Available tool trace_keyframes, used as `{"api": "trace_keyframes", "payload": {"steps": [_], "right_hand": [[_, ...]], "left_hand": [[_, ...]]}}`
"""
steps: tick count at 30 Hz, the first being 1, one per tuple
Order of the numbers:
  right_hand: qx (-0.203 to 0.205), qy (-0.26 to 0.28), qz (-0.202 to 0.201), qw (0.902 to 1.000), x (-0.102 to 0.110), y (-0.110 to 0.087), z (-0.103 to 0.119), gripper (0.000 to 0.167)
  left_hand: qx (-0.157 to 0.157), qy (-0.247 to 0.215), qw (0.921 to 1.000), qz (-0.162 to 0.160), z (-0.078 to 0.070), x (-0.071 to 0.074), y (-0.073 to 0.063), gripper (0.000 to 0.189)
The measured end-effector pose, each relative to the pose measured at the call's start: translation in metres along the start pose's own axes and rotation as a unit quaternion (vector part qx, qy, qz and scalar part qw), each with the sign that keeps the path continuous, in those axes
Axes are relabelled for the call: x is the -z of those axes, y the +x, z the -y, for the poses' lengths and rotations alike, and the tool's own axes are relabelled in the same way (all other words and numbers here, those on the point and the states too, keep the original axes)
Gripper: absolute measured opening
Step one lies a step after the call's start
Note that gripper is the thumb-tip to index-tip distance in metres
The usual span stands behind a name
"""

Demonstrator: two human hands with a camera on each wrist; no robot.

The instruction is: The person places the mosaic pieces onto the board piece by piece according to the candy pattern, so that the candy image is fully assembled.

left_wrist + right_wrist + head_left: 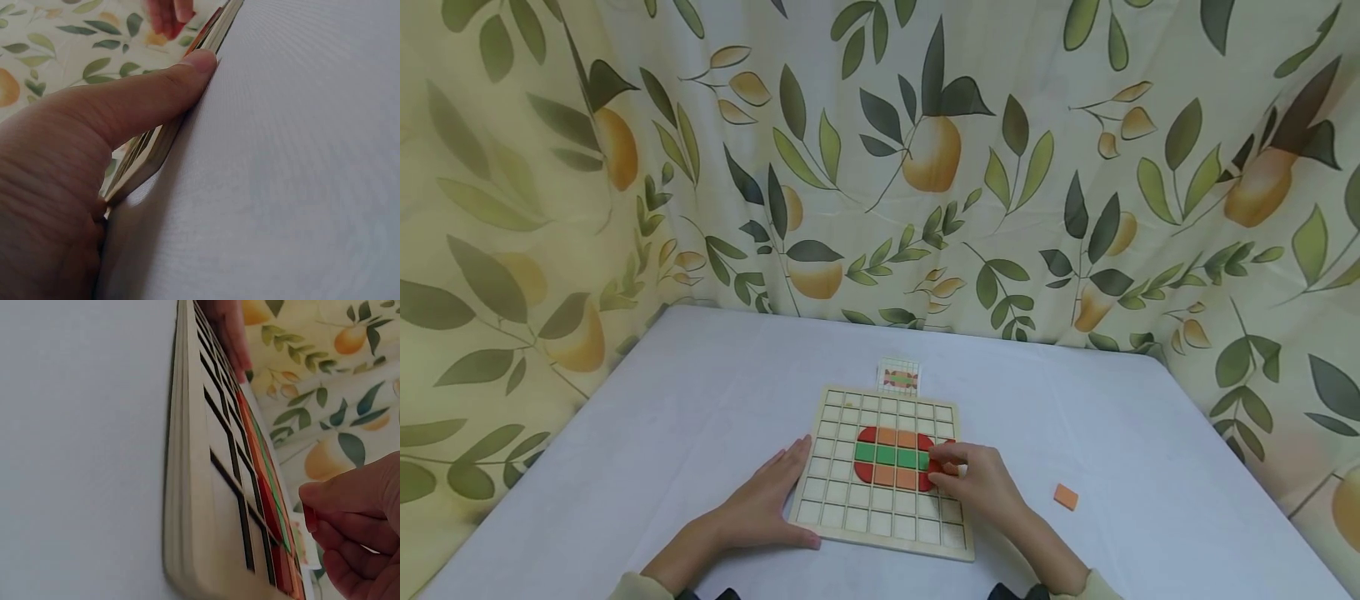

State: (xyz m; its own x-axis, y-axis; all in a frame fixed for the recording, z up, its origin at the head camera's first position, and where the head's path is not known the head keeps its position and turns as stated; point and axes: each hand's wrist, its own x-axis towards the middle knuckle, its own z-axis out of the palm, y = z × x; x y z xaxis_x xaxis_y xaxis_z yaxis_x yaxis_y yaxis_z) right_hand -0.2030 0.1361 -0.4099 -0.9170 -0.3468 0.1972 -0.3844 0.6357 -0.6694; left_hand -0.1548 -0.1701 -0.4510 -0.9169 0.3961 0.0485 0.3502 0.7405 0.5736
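A square wooden grid board (880,546) lies on the table, with red, orange and green tiles (886,456) set in its middle cells. My left hand (758,502) rests along the board's left side, fingers fairly straight. In the left wrist view, the left thumb (159,94) touches the board's near edge. Over the right part of the pattern, my right hand (977,481) pinches a small red tile (310,517) between thumb and fingers. The right wrist view has this tile raised above the board. The right fingers partly cover the pattern's right end in the head view.
A small pattern card (900,377) showing a similar coloured design lies just behind the board. One loose orange tile (1066,497) is on the white tablecloth (700,400) to the right of my right hand. A fruit-print curtain (865,167) hangs behind the table.
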Motion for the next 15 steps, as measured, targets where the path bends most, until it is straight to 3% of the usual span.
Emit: {"api": "trace_keyframes", "payload": {"steps": [15], "right_hand": [[0.017,0.019,0.031,0.9992,-0.022,0.024,0.013,0.026]], "left_hand": [[0.001,-0.002,1.0,0.0,0.0,0.0,0.0,0.127]]}}
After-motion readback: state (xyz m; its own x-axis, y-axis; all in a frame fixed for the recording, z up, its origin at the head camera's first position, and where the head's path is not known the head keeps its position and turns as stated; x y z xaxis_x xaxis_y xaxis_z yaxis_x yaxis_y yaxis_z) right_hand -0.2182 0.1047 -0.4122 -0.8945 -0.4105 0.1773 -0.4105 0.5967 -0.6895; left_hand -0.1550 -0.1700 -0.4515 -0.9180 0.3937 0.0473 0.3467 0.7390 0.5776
